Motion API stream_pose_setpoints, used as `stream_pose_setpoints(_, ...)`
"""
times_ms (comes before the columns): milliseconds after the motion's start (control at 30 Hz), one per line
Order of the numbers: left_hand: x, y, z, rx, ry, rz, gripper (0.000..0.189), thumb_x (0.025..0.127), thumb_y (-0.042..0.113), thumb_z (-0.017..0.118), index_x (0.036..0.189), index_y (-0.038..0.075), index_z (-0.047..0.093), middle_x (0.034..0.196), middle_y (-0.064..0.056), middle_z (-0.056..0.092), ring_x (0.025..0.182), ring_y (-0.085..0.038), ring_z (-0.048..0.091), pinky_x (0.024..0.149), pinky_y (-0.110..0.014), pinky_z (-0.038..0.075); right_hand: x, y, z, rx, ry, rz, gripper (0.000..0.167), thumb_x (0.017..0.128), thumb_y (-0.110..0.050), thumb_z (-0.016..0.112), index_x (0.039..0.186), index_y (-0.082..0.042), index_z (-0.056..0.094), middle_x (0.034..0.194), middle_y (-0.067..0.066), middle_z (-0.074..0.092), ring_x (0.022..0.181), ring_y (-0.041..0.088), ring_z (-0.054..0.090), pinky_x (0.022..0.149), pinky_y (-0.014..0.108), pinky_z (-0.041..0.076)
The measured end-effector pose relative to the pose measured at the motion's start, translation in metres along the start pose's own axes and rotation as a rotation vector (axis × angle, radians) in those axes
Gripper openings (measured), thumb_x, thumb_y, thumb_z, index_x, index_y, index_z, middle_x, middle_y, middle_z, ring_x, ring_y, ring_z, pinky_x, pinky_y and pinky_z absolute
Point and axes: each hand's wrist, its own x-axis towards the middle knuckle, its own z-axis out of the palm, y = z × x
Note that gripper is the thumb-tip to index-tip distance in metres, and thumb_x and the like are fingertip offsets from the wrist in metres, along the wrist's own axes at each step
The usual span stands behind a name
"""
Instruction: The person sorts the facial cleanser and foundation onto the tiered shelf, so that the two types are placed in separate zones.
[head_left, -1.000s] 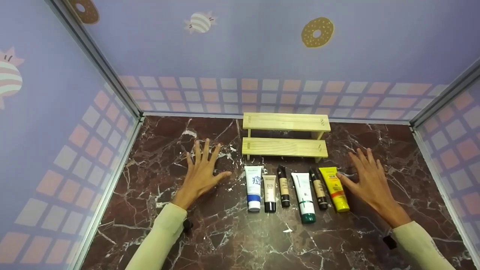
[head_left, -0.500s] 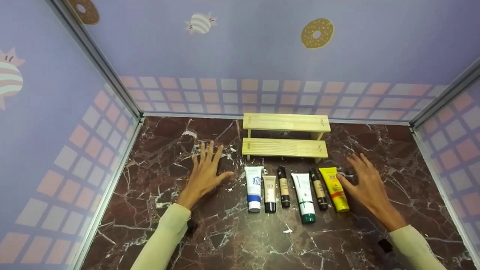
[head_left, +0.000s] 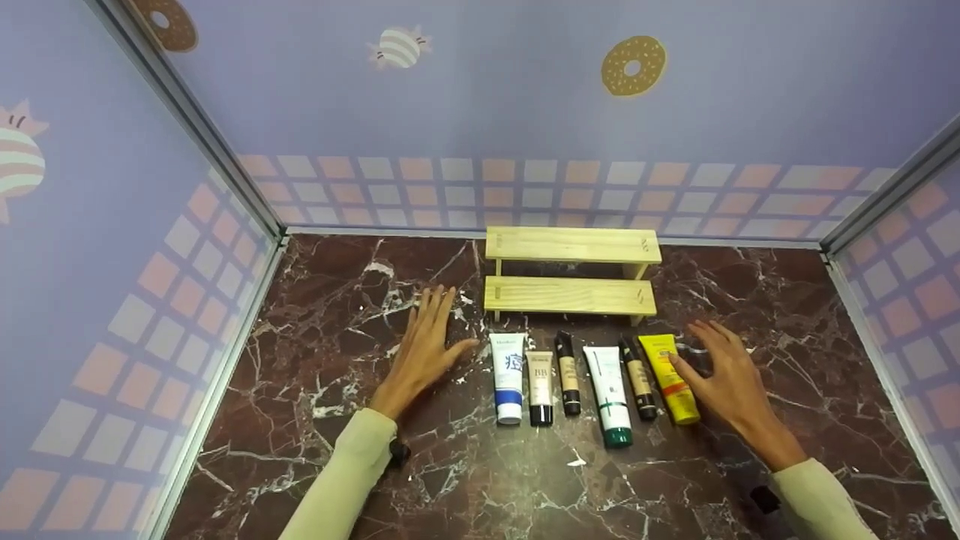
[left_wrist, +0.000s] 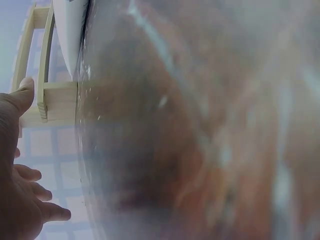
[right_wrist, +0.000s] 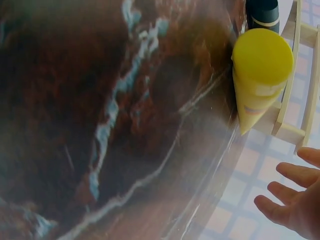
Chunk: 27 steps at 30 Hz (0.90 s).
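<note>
My left hand (head_left: 421, 356) hovers over the marble surface with its fingers straight, left of a white and blue tube (head_left: 508, 375). Its thumb points toward that tube. At the other end of the row, my right hand (head_left: 729, 375) holds nothing, its fingers loosely bent and its thumb overlapping the edge of a yellow tube (head_left: 679, 397) in the head view. Between these lie a beige BB cream tube (head_left: 540, 382), a slim black-and-beige tube (head_left: 569, 375), a white tube with a green cap (head_left: 609, 390) and a second slim tube (head_left: 638, 379). The yellow tube (right_wrist: 262, 65) shows cap-first in the right wrist view.
A two-step wooden rack (head_left: 570, 294) stands behind the tubes, near the patterned back wall (head_left: 510, 97). Side walls (head_left: 150, 315) close in the dark red marble tabletop (head_left: 495, 480) at left and right.
My left hand has shifted right, closer to the white and blue tube, with its fingers drawn nearer together. My right hand has moved slightly left and toward me. The tubes have stayed put.
</note>
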Motion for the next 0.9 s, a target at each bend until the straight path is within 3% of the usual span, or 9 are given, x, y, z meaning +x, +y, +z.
stream_pose_setpoints(233, 0.004, 0.006, 0.009, -0.107, 0.035, 0.008, 0.1, 0.099, 0.046, 0.082, 0.172, 0.0, 0.031, 0.175, -0.03, 0.03, 0.164, -0.051, 0.024, 0.132, -0.068, 0.019, -0.005, -0.002, 0.005, 0.044, -0.03, 0.041, 0.061, 0.097, -0.021, 0.085, 0.146, 0.01, 0.063, 0.146, 0.034, 0.063, 0.136, 0.054, 0.054, 0.108, 0.077, 0.046)
stream_pose_setpoints(433, 0.007, 0.009, 0.015, -0.186, 0.06, 0.0, 0.092, 0.099, 0.035, 0.084, 0.168, -0.005, 0.037, 0.173, -0.03, 0.034, 0.162, -0.053, 0.027, 0.131, -0.069, 0.023, -0.008, -0.006, 0.01, 0.081, -0.044, 0.064, 0.059, 0.097, -0.019, 0.085, 0.145, 0.01, 0.064, 0.143, 0.036, 0.063, 0.133, 0.058, 0.056, 0.11, 0.076, 0.044)
stream_pose_setpoints(600, 0.009, 0.011, 0.022, -0.302, 0.068, -0.029, 0.091, 0.101, 0.036, 0.082, 0.169, -0.003, 0.037, 0.173, -0.029, 0.035, 0.161, -0.052, 0.03, 0.13, -0.069, 0.024, -0.011, -0.007, 0.014, 0.126, -0.059, 0.091, 0.059, 0.097, -0.017, 0.084, 0.145, 0.011, 0.063, 0.144, 0.038, 0.062, 0.133, 0.058, 0.056, 0.112, 0.076, 0.042)
stream_pose_setpoints(767, 0.016, 0.001, 0.044, -0.406, 0.134, 0.0, 0.091, 0.099, 0.045, 0.083, 0.166, -0.001, 0.043, 0.169, -0.03, 0.042, 0.157, -0.049, 0.038, 0.129, -0.068, 0.028, -0.015, -0.008, 0.016, 0.138, -0.092, 0.142, 0.063, 0.098, -0.023, 0.084, 0.147, 0.011, 0.061, 0.144, 0.038, 0.061, 0.133, 0.058, 0.055, 0.112, 0.076, 0.042)
stream_pose_setpoints(900, 0.022, -0.011, 0.066, -0.385, 0.189, 0.039, 0.089, 0.098, 0.048, 0.084, 0.165, 0.002, 0.047, 0.165, -0.027, 0.049, 0.155, -0.044, 0.045, 0.13, -0.06, 0.034, -0.017, -0.008, 0.017, 0.135, -0.117, 0.178, 0.065, 0.1, -0.026, 0.083, 0.148, 0.011, 0.06, 0.143, 0.037, 0.061, 0.132, 0.057, 0.057, 0.113, 0.075, 0.043)
